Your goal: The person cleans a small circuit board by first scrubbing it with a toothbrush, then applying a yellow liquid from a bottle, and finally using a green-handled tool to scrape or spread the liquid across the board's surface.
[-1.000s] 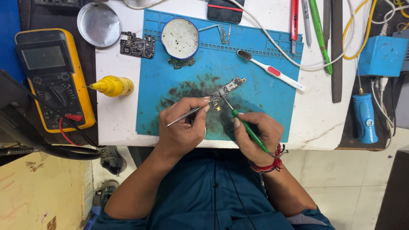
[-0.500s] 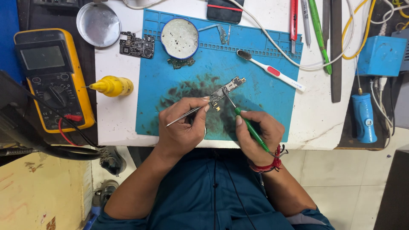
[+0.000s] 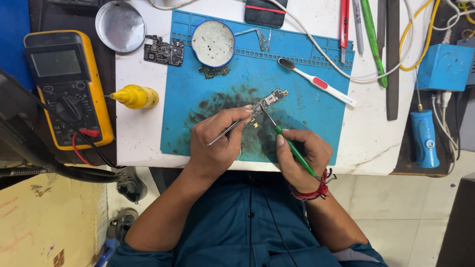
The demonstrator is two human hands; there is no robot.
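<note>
Left hand (image 3: 217,143) gripping tweezers (image 3: 228,130), right hand (image 3: 299,155) screwdriver (image 3: 292,147).

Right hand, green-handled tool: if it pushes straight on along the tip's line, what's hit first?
The right hand holds a green-handled probe pointing up-left. Its tip already sits at the narrow circuit board on the blue mat, so the board comes first, though actual contact is unclear from above.

Both forearms bare, angling up from lower frame, converging at centre. Left hand (image 3: 217,143) curled, back toward camera, thumb and forefinger pinched together in fine grip. Right hand (image 3: 299,155) curled in pen-style grip, thumb extended forward, red thread band around wrist. Hands near each other, apparently not touching. Fingertips partly hidden, curled underneath.
</note>
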